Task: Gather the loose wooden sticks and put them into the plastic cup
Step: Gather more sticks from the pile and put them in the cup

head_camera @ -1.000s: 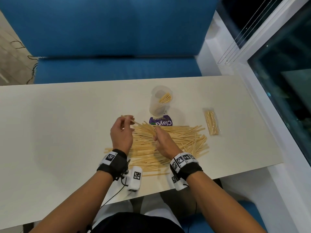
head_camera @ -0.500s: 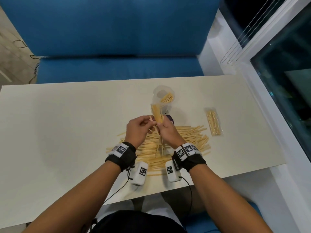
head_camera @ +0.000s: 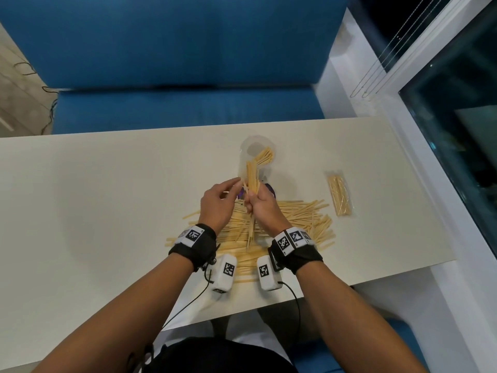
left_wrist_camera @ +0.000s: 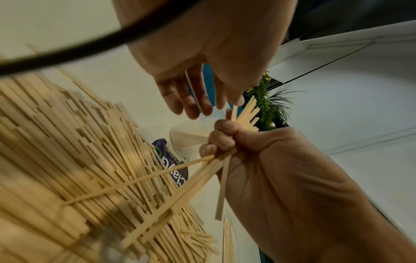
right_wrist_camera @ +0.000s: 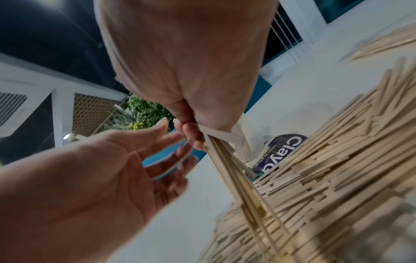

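A clear plastic cup (head_camera: pixel 248 154) stands at the table's middle with a few wooden sticks leaning in it. In front of it lies a wide pile of loose sticks (head_camera: pixel 298 216). My right hand (head_camera: pixel 259 207) grips a bundle of sticks (head_camera: pixel 252 176) upright above the pile, its top just before the cup. In the left wrist view the bundle (left_wrist_camera: pixel 195 174) fans out below the fist (left_wrist_camera: pixel 223 140). My left hand (head_camera: pixel 226 193) hovers beside the bundle's top, fingers (left_wrist_camera: pixel 193 99) straight and spread, gripping nothing that I can make out.
A sealed clear packet of sticks (head_camera: pixel 340 195) lies to the right of the pile. A purple label (right_wrist_camera: pixel 283 154) lies flat by the cup's base. A blue sofa (head_camera: pixel 172 63) runs behind the table, a window frame (head_camera: pixel 419 135) along its right.
Both hands rose from the pile and met before the cup. The right hand now holds a bundle upright; the left hand's fingers have let go and opened beside it.
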Action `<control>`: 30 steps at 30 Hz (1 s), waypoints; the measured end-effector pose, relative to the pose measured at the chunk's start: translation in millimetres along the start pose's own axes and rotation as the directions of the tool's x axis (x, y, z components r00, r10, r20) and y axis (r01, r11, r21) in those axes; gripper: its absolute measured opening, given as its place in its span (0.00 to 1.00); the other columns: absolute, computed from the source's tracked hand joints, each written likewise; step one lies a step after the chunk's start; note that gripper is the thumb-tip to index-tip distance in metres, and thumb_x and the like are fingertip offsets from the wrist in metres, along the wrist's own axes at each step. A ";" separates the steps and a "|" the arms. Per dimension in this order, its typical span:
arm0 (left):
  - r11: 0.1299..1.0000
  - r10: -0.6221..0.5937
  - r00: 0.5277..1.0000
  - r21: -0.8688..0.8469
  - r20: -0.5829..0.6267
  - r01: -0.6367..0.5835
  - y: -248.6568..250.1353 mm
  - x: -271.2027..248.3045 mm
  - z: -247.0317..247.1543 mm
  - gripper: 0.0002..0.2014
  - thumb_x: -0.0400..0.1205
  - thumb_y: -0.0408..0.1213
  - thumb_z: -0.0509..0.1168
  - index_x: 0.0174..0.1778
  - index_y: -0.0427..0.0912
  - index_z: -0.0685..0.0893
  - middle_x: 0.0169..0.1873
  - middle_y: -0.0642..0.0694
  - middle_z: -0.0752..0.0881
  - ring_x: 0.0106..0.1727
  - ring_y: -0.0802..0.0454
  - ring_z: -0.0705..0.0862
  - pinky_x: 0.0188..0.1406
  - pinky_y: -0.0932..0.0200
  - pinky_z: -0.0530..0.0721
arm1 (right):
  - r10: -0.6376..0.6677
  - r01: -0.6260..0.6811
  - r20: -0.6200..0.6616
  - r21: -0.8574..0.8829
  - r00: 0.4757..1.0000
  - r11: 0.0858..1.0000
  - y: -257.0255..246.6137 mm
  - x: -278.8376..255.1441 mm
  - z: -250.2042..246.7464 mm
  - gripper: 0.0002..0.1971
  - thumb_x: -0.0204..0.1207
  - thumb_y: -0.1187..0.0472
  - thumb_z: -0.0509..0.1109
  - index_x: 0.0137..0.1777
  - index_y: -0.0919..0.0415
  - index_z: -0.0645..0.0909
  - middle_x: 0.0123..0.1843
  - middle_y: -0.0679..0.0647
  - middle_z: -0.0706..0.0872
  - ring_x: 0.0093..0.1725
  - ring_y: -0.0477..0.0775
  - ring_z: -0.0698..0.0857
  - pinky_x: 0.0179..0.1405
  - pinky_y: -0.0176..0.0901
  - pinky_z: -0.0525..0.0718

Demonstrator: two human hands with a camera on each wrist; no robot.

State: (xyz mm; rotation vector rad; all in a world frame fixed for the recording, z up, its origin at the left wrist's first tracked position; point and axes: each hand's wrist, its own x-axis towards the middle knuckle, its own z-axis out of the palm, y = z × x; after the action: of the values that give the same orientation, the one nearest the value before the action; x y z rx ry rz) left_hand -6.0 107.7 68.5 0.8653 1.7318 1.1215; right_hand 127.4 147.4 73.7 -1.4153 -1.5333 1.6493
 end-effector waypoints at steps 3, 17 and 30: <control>0.986 -0.129 0.964 -0.075 0.234 0.150 -3.3 -3.2 1.3 0.18 0.87 0.38 0.61 0.73 0.51 0.84 0.64 0.52 0.89 0.69 0.52 0.84 0.67 0.52 0.81 | 0.023 -0.015 -0.068 0.130 0.997 0.991 -2.3 5.8 -1.5 0.14 0.93 0.65 0.54 0.68 0.49 0.76 0.39 0.49 0.77 0.33 0.44 0.73 0.39 0.42 0.74; 0.974 -0.200 0.883 -0.014 0.425 0.227 -19.7 -14.9 4.6 0.12 0.91 0.36 0.60 0.61 0.44 0.89 0.51 0.44 0.93 0.52 0.46 0.91 0.58 0.51 0.86 | 0.128 -0.007 -0.203 0.507 0.971 0.862 -17.6 10.1 -19.9 0.18 0.91 0.74 0.50 0.71 0.61 0.77 0.36 0.53 0.73 0.27 0.45 0.69 0.31 0.37 0.72; 0.950 -0.132 0.852 -0.181 0.506 0.255 -1.1 -27.2 9.9 0.09 0.87 0.36 0.68 0.52 0.33 0.89 0.38 0.43 0.87 0.40 0.46 0.86 0.38 0.55 0.85 | 0.112 0.071 -0.315 0.517 0.942 0.853 -28.8 -2.9 -5.9 0.09 0.95 0.59 0.55 0.60 0.58 0.77 0.36 0.45 0.76 0.28 0.43 0.70 0.35 0.43 0.72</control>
State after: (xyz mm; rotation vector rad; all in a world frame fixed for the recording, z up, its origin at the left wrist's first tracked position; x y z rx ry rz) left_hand 13.2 86.6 73.3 0.7229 1.2001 0.8599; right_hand 125.2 154.9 102.1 -1.3153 -0.7925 1.5726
